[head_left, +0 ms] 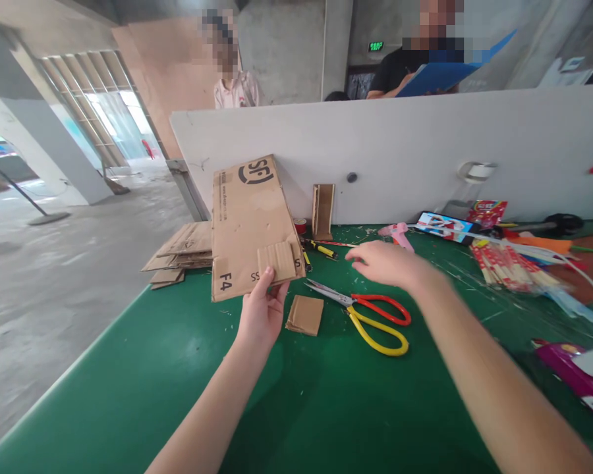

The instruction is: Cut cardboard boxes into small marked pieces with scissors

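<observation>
My left hand [265,306] grips a large printed cardboard sheet [250,210] by its lower edge, tilted up off the table. Under the left thumb, a small corrugated cardboard piece [278,261] is pressed flat against the sheet. My right hand [375,263] hovers over the table, fingers loosely apart and holding nothing. Closest to it are a yellow-and-black cutter [323,249] and a pink glue gun [398,234]. Between my arms lie scissors [356,306] with one red and one yellow handle, blades nearly closed. A small cardboard square [306,315] rests left of them.
Flattened cardboard [188,243] is stacked on the left. A cardboard channel [323,210] stands against the white partition [400,145]. At right are a phone [445,225], packaged sticks [508,266] and a purple object [573,375]. Two people are behind the partition, one holding a blue folder [435,78].
</observation>
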{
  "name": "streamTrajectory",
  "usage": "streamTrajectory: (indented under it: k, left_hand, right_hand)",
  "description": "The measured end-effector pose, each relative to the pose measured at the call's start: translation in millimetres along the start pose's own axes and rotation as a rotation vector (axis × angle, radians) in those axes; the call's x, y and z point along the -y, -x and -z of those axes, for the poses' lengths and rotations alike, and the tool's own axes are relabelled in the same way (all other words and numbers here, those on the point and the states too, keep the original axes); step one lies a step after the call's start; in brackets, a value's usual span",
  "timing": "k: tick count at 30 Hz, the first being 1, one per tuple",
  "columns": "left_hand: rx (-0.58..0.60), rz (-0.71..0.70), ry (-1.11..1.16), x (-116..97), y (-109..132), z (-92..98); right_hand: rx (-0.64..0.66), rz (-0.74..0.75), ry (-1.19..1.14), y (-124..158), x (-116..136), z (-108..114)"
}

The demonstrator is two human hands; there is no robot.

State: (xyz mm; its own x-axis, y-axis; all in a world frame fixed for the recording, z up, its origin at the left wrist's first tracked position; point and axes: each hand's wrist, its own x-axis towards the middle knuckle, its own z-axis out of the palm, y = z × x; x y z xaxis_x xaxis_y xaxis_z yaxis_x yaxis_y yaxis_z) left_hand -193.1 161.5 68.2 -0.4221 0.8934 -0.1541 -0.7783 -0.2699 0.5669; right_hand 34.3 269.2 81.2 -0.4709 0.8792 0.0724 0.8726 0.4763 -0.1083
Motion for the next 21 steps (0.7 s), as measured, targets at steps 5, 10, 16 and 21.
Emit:
streamTrajectory:
  k: [5, 10, 16, 21]
  left_hand:
    - [-0.013, 0.041, 0.014, -6, 1, -2.4]
    - [-0.013, 0.068, 0.021, -10, 1, -2.8]
    - [0.003, 0.066, 0.021, -8, 2, -1.3]
    - [-0.012, 0.084, 0.014, -9, 1, -1.1]
  right_hand:
    - [-0.016, -0.078, 0.112, -30, 26, -41]
    - [-0.048, -0.118, 0.151, -47, 20, -61]
    - [-0.036, -0.183, 0.163, -60, 21, -62]
    - [-0.053, -0.236, 0.106, -67, 31, -63]
